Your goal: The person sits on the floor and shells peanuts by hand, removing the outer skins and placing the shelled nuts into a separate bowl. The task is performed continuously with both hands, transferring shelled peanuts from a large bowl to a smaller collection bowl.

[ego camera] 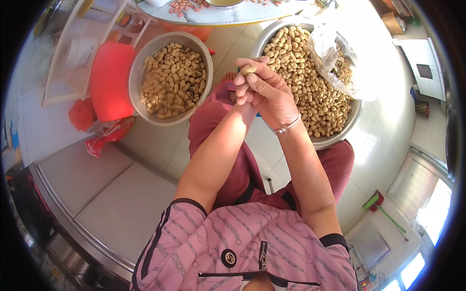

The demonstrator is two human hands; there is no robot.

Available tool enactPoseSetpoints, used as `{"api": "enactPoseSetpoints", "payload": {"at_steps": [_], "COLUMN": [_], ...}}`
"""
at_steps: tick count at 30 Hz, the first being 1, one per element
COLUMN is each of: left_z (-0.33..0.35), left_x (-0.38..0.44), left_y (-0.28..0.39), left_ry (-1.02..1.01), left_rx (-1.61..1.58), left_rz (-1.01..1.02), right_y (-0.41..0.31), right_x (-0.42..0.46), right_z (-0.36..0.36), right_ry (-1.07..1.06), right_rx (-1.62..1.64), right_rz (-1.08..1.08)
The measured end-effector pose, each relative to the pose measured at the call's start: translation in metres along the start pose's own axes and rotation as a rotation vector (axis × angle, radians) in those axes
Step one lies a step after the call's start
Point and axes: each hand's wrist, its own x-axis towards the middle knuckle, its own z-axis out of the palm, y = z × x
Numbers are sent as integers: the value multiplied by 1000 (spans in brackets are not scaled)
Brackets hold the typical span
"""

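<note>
My right hand (271, 89) pinches one unshelled peanut (249, 69) between thumb and index finger, its other fingers curled below. A silver bracelet (288, 125) circles that wrist. My left forearm reaches up behind the right hand. Of my left hand (263, 59), little more than a fingertip shows, so its grip is hidden. Both hands are at the left rim of a large metal basin (355, 122) heaped with unshelled peanuts (302, 76). A clear plastic bag (329, 67) with dry brown plant bits lies on that heap. To the left stands a smaller metal basin (207, 69), also holding unshelled peanuts (173, 82).
Ahead is a marble-patterned table (204, 16) with reddish shelled peanuts (182, 6) and a bowl (225, 3). A red plastic stool or similar object (112, 82) and a white rack (76, 47) flank the smaller basin. A green broom (391, 218) is at far right.
</note>
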Motion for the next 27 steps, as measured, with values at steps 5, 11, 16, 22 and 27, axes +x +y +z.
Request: {"api": "enactPoseSetpoints", "payload": {"at_steps": [5, 11, 16, 22, 27], "left_z": [19, 35, 34, 36, 40], "left_x": [21, 21, 18, 18, 17], "left_y": [11, 34, 37, 33, 28], "left_ry": [219, 355, 348, 321, 314], "left_rx": [471, 477, 475, 489, 488], "left_rz": [-148, 130, 145, 89, 70], "right_y": [29, -14, 13, 33, 26], "right_x": [19, -26, -56, -31, -21], "right_z": [43, -36, -110, -115, -125], "right_ry": [17, 432, 372, 209, -23], "right_rx": [-822, -950, -1585, -2003, -2072], "right_rz": [-221, -278, -140, -202, -219]}}
